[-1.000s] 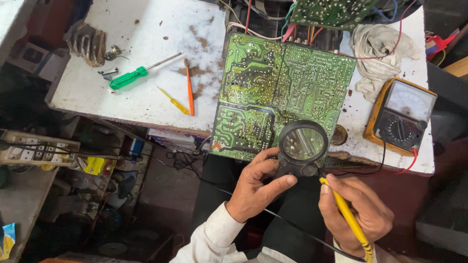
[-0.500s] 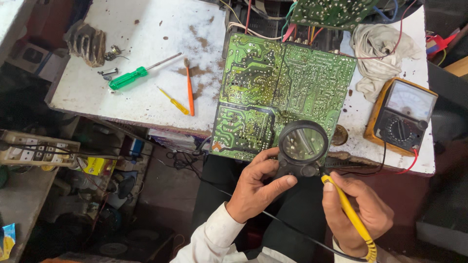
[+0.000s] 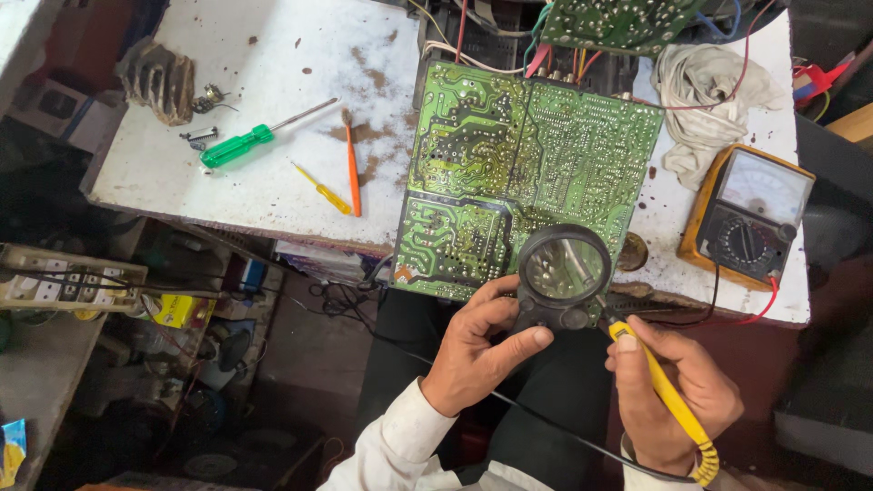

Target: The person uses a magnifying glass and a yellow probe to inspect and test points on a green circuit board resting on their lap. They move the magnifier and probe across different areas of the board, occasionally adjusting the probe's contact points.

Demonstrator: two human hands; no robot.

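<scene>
The fingers [image 3: 498,305] of the left hand [image 3: 473,350] were curled around the black handle of a round magnifying glass [image 3: 564,268], the thumb pressed along the handle's lower side and the index finger arched over its upper edge. That hand rose from a white sleeve [image 3: 400,445] at the bottom of the view, the wrist bent slightly so the palm faced the lens. The lens hovered over the near right corner of a large green circuit board [image 3: 527,173], whose solder side faced up.

The right hand [image 3: 673,391] was clenched in a pen-like grip on a yellow soldering iron [image 3: 664,391], its fingers folded over the shaft and the thumb laid along it. The iron's tip end pointed up and left, toward the underside of the lens, and the coiled end of its handle stuck out past the heel of the hand at the lower right. Whether the tip touched the board could not be told, as the lens rim covered it. A thin black cord [image 3: 546,427] ran across the dark lap between the two forearms.

The board lay on a stained white workbench [image 3: 273,136], overhanging its near edge. To the board's right sat an orange-cased analogue multimeter [image 3: 750,214] and a crumpled grey rag [image 3: 705,100]. On the left of the bench lay a green-handled screwdriver [image 3: 245,141], a small yellow screwdriver [image 3: 323,189] and an orange brush [image 3: 352,164], all well apart from both hands.
</scene>
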